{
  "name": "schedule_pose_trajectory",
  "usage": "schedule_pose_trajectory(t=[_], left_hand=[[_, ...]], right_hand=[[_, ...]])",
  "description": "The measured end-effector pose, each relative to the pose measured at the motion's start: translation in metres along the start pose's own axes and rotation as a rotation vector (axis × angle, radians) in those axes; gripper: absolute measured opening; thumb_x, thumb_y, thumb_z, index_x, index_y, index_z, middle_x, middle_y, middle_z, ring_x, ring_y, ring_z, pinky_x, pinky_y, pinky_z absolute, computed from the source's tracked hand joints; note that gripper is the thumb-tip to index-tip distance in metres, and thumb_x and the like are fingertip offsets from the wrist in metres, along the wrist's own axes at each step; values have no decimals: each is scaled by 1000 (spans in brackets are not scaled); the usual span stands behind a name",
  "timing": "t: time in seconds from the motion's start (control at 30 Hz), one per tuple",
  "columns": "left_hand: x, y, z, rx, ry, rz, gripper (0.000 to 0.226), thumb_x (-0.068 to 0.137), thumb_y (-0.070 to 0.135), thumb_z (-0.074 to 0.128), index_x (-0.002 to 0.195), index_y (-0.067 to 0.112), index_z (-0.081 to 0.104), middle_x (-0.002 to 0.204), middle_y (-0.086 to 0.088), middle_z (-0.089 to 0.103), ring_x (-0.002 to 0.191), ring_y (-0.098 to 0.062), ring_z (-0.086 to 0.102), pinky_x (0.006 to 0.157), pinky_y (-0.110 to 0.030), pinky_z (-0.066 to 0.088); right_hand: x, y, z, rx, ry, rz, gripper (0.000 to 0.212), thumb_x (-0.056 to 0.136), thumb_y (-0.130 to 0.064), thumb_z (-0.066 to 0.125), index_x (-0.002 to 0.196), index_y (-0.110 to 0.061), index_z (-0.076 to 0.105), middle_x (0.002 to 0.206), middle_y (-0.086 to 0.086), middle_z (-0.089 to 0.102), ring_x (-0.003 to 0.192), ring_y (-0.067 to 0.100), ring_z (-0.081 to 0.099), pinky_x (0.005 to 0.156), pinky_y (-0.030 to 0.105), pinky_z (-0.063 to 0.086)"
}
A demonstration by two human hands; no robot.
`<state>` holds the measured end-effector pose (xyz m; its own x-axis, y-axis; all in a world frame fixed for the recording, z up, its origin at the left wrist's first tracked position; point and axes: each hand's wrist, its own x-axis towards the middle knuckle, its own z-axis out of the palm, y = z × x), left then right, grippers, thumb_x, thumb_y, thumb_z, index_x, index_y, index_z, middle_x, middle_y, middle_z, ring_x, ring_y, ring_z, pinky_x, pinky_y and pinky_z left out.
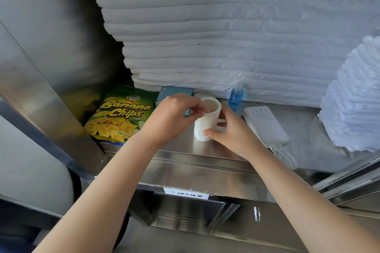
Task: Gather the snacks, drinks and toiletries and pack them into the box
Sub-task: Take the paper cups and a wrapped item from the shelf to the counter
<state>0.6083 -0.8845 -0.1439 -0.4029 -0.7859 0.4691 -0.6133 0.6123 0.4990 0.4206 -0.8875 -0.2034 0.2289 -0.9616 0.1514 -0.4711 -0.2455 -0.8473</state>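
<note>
A white toilet paper roll stands upright on the steel shelf. My left hand pinches its top rim, and my right hand grips its lower side. A green bag of banana chips leans at the left of the shelf. Behind my left hand sits a light blue box, partly hidden. A small round container shows just behind the roll. A little blue bottle stands to the right against the linen.
A tall stack of folded white linen fills the back of the shelf. More white towels are piled at the right. A white power bank with a cable lies right of my hands. A steel post bounds the left.
</note>
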Motion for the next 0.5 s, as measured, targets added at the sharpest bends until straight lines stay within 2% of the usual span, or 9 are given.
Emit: schedule_pose_trajectory(t=[0.07,0.17,0.2,0.27,0.37,0.5], left_hand=[[0,-1,1,14,16,-10,12,80,12,71,89,19,73,80,9,61,80,-5,52,69,-12,39],[1,-2,6,0,53,-37,10,79,14,73,87,20,72,82,1,62,82,-8,51,71,-18,40],[1,-2,6,-8,64,-41,10,79,14,73,86,20,72,83,2,62,83,-7,51,71,-16,39],[3,-1,11,-25,62,-44,9,79,13,73,85,20,72,84,6,62,85,-4,51,72,-12,38],[2,-2,13,-38,69,-74,9,80,13,72,83,21,71,85,9,64,85,-2,52,71,-10,38],[2,-1,15,-63,82,-79,9,79,15,72,81,24,70,85,10,66,85,-3,54,69,-15,41]], right_hand=[[-4,-1,-9,-129,35,-28,60,74,-34,76,122,-44,41,116,-36,50,110,-16,46,85,5,37],[-14,7,-32,-450,234,-74,60,76,-31,75,130,-22,49,130,-7,52,120,12,47,95,25,39],[-17,11,-40,-579,277,-60,59,78,-31,73,130,-17,51,132,0,51,122,20,46,96,31,39],[-25,22,-56,-773,279,90,62,80,-38,70,133,-14,47,137,7,45,122,29,41,95,37,37],[-35,31,-65,-762,218,339,79,78,-53,65,139,-15,33,139,7,39,123,30,38,90,39,39],[-49,34,-64,-769,211,350,83,75,-54,67,140,-21,28,134,5,36,121,26,37,82,37,40]])
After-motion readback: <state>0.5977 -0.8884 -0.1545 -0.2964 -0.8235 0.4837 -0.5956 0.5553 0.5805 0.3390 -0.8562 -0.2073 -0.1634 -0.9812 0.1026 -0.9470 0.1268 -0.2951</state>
